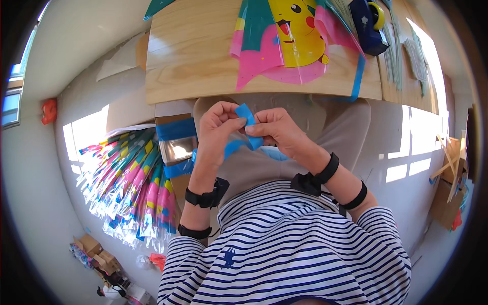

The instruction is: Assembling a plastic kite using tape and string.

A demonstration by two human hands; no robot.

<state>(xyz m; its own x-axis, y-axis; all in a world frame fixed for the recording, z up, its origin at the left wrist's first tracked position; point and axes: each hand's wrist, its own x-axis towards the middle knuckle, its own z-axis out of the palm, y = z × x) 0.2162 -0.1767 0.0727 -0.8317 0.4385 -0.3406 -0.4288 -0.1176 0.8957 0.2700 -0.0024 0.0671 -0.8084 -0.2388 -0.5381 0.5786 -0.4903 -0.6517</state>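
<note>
Above my lap, both hands pinch one glossy blue strip (244,113), thin like tape or ribbon. My left hand (219,124) grips it between thumb and curled fingers. From the other side my right hand (278,128) presses its thumb on the same strip, close to the left thumb. A further length of the blue strip loops down below the hands toward the left. On the table edge in front lies a thin plastic kite-like sheet (297,43), pink and green with a yellow cartoon figure. A blue strip (359,76) hangs off its right side.
The wooden table (198,56) spans the front. On its right stand a dark blue tape dispenser (368,30) and thin rods (392,56). At my left are a cardboard box (175,133) with blue strips and a pile of colourful plastic-wrapped bundles (134,178). Cartons (99,254) sit behind.
</note>
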